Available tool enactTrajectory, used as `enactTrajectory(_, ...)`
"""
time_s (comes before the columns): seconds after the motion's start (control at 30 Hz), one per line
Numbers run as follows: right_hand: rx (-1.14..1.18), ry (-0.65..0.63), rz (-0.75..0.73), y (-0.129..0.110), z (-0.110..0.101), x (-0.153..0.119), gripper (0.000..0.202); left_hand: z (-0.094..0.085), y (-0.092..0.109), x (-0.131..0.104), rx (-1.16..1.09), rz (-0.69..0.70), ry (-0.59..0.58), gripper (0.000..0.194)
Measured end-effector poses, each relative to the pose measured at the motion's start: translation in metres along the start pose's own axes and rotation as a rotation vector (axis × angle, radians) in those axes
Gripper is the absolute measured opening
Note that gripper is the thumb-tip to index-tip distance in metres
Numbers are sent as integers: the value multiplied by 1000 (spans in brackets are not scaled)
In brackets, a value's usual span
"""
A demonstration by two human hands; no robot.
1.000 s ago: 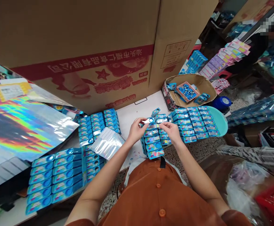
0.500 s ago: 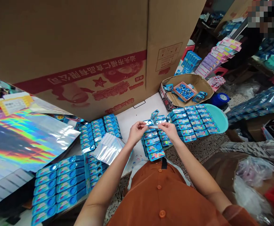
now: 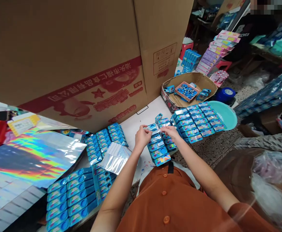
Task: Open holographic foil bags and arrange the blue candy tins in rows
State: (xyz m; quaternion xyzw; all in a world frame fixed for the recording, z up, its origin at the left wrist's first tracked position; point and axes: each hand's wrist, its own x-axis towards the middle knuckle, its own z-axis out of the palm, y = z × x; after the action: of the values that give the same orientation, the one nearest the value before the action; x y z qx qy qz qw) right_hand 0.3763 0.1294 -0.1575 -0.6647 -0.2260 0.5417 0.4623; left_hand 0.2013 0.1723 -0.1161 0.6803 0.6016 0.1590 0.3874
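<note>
1. The left hand [image 3: 142,138] is pinching the left end of a small blue box [image 3: 152,127] with closed fingertips, at the far end of a short row of the same boxes.
2. The right hand [image 3: 171,132] is resting with curled fingers on the box row [image 3: 158,148], just right of the pinched box; whether it is gripping anything I cannot tell.
3. That row is lying on the white desk [image 3: 141,119], close to the person's orange shirt [image 3: 170,199].
4. Further blue boxes are sitting in a block on a teal tray [image 3: 226,112] to the right.
5. An open carton [image 3: 191,91] with a pink tray of small pieces is standing beyond it.
6. A large cardboard box [image 3: 83,64] is filling the far side.
7. Holographic foil sheets [image 3: 32,154] are lying at the left, and a small foil pouch [image 3: 114,158] is lying near the left forearm.
</note>
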Motion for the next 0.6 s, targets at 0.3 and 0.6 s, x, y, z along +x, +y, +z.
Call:
enactTrajectory(0.3,72,-75,59,10,0,7,16,0,2,0,60,-46,-7,37)
enactTrajectory(0.6,108,-163,83,19,7,9,28,12,-1,-13,136,71,70,30)
